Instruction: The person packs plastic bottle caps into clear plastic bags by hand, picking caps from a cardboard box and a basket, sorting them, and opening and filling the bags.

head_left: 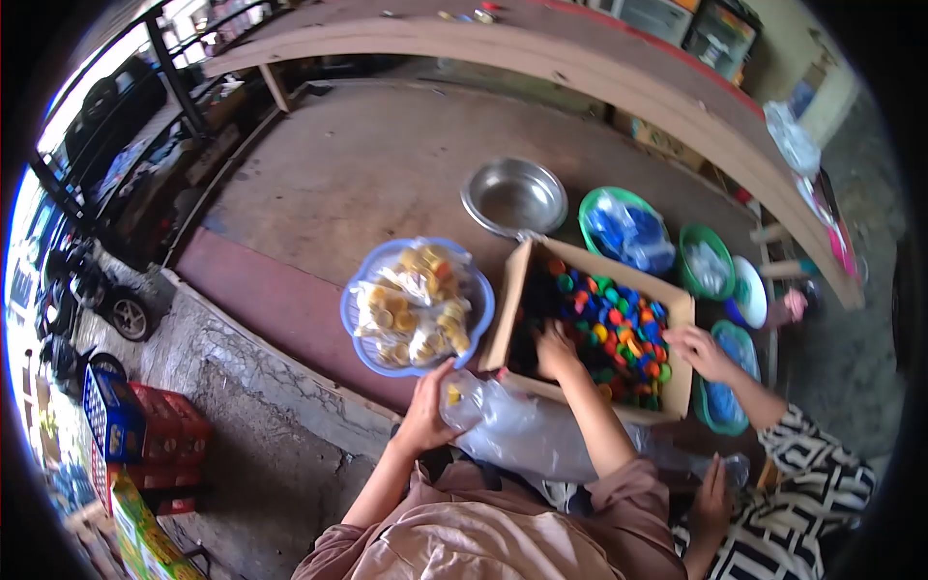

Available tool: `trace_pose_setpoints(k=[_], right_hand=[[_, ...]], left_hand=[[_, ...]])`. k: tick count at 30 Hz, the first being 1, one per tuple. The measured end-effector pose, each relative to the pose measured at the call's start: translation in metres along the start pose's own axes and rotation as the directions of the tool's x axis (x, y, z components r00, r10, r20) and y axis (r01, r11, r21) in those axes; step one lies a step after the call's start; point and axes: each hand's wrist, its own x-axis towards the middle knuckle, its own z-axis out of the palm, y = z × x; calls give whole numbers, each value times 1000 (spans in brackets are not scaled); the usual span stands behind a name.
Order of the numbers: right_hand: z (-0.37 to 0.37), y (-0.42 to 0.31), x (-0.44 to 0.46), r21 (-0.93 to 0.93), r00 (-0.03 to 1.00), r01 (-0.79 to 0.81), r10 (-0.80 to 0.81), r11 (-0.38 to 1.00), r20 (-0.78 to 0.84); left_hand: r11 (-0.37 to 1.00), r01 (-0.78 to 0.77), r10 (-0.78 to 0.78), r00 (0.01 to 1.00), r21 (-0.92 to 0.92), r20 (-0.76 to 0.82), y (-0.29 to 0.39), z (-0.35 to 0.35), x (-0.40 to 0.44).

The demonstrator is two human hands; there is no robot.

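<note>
My left hand [428, 411] is closed on the edge of a clear plastic bag [527, 420] lying across my lap. A yellow cap [453, 394] shows inside the bag, near that hand. Over the near wall of a cardboard box [684, 319], my right hand [556, 353] reaches into its dark left part, among loose plastic bottle caps [619, 329] of several colours. Its fingertips are lost in shadow, so what they hold is hidden. To the left of the box, a blue plastic basket [356, 338] holds several clear bags of yellowish caps [401, 307].
A co-worker's hand [701, 354] touches the box's right wall; another hand [713, 498] rests by the bag's far end. Beyond the box stand a metal bowl [514, 198] and green baskets [586, 215] with bagged items. Drink crates [159, 425] stand lower left. A raised wooden ledge [541, 66] crosses behind.
</note>
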Motion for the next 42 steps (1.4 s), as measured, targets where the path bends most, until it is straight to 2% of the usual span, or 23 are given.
trace_pose_setpoints(k=[3, 5, 7, 11, 13, 15, 17, 18, 19, 20, 21, 22, 23, 24, 25, 27, 30, 31, 33, 35, 37, 40, 42], right_hand=[[4, 2, 7, -40, 999, -31, 32, 999, 44], [-42, -2, -8, 42, 989, -95, 90, 995, 114], [-35, 16, -10, 227, 989, -124, 139, 966, -52], [-34, 68, -28, 315, 913, -124, 233, 941, -335], [-43, 87, -39, 496, 882, -70, 287, 866, -375], [-46, 97, -45, 416, 810, -220, 403, 882, -427], [-49, 99, -46, 147, 744, -283, 314, 948, -589], [-58, 88, -43, 175, 751, -303, 347, 937, -562], [-59, 76, -37, 199, 723, -209, 288, 957, -628], [-58, 63, -28, 247, 742, -125, 255, 961, -620], [-58, 46, -20, 401, 789, 61, 202, 914, -580], [-64, 22, -16, 527, 890, 120, 144, 841, -433], [-51, 9, -8, 481, 902, 252, -24, 840, -432], [-40, -10, -8, 367, 991, 61, -12, 928, -136], [-12, -24, -7, 210, 981, 69, -28, 975, -191], [-22, -32, -8, 252, 996, -68, 79, 965, -32], [-34, -16, -2, 97, 995, -16, 7, 995, 98], [-42, -10, -3, 94, 998, 29, -34, 995, 56], [-37, 7, 3, 203, 997, 27, -42, 979, 70], [-41, 19, -6, 39, 997, -20, 23, 999, -72], [-40, 42, -17, 244, 974, -46, 98, 969, -205], [-44, 55, -30, 388, 880, -91, 256, 917, -400], [-40, 63, -34, 342, 761, -163, 339, 925, -554]], left_hand=[[998, 32, -32, 999, -46, -5, -4, 4, -8], [999, 32, -31, 999, -26, 36, -8, 1, -9], [999, 40, -38, 997, -28, 74, -7, -7, -5], [991, 95, -84, 990, -91, 114, -20, -13, -1], [989, 103, -87, 986, -110, 141, -26, -14, 4], [987, 100, -77, 981, -127, 180, -28, -15, 11], [991, 50, -24, 979, -125, 200, -28, -18, 19], [992, 24, 2, 978, -124, 207, -28, -20, 22], [990, 24, 6, 978, -140, 208, -29, -21, 24], [988, 22, 11, 978, -155, 208, -31, -22, 26], [985, 20, 16, 978, -169, 208, -32, -23, 28], [986, 0, 36, 977, -167, 212, -33, -23, 31], [986, -18, 54, 974, -165, 219, -35, -23, 33], [986, -34, 71, 971, -164, 230, -35, -23, 34], [987, -52, 90, 964, -153, 251, -35, -22, 38], [988, -88, 123, 947, -130, 295, -37, -23, 43], [985, -27, 82, 944, -172, 321, -40, -22, 44], [984, -4, 62, 946, -179, 319, -42, -21, 43], [980, 44, 19, 949, -192, 314, -47, -20, 39], [978, 50, 11, 958, -203, 287, -47, -18, 38], [977, 54, 6, 960, -207, 279, -49, -20, 36], [973, 55, 10, 960, -223, 279, -56, -14, 35], [968, 66, 5, 959, -241, 283, -62, -11, 33]])
